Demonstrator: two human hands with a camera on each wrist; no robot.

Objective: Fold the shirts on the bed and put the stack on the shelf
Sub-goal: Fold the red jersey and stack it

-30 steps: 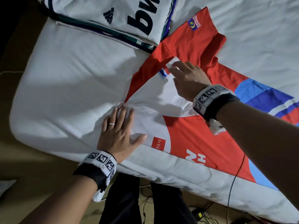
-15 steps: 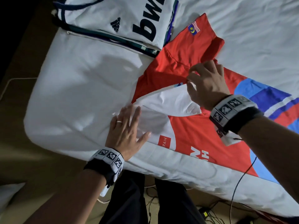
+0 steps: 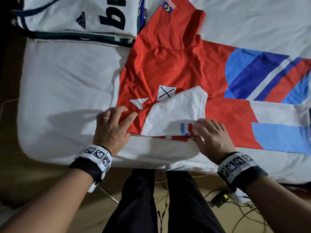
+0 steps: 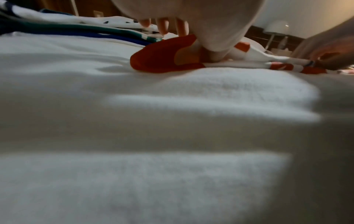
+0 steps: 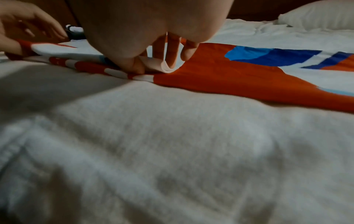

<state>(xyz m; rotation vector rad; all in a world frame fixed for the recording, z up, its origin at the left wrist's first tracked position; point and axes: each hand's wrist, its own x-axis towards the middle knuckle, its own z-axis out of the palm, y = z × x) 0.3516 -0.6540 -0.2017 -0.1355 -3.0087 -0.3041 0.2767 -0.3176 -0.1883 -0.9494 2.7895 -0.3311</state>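
Red shirt [image 3: 168,64] lies under left hand [image 3: 112,128], right hand [image 3: 212,137] pinching it.

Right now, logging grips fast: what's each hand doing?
Left hand: pinches the red shirt at its fold.
Right hand: pinches the sleeve edge.

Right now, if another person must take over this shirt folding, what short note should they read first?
Left hand: grips the near left edge of the red jersey, thumb on top, fabric bunched.
Right hand: pinches the cuff of the white sleeve, which is folded in over the jersey's body.
Folded shirts: stacked at the far left corner of the bed, white one with black lettering on top.
Done: that stack; first sleeve fold of the red jersey.
Left: fold in the far sleeve, finish the jersey, add it to the stack, carry the stack to the shelf, which is not in view.
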